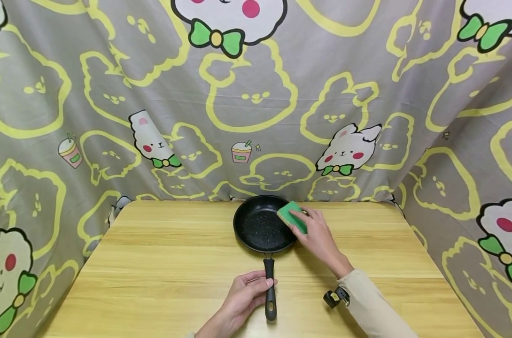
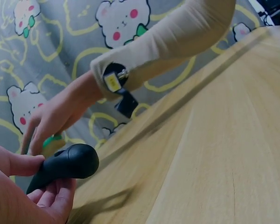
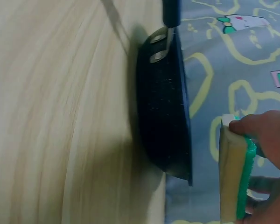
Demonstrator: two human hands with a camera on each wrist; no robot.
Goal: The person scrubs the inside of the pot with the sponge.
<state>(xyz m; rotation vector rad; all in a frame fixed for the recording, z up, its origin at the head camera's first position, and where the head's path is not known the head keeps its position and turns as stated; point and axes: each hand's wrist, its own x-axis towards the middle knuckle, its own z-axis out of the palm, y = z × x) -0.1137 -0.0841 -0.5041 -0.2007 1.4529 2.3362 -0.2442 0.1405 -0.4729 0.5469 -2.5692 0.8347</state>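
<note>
A black frying pan (image 1: 260, 227) with a speckled inside lies near the table's far edge, its handle (image 1: 270, 300) pointing toward me. My left hand (image 1: 247, 293) grips that handle, thumb on top and fingers beneath; the left wrist view shows the handle's rounded end (image 2: 79, 161) sticking out past the fingers. In my right hand (image 1: 317, 232) is a sponge (image 1: 293, 217), green on one face and yellowish on the other, pinched between thumb and fingers. It overlaps the pan's right rim in the head view. From the right wrist, the sponge (image 3: 235, 172) shows apart from the pan wall (image 3: 161, 107), above the rim.
The pan rests on a light wooden table (image 1: 175, 263). A patterned curtain (image 1: 256, 108) hangs behind the table and along both sides. A dark strap device (image 1: 336, 296) sits on my right wrist at the beige sleeve (image 1: 372, 305).
</note>
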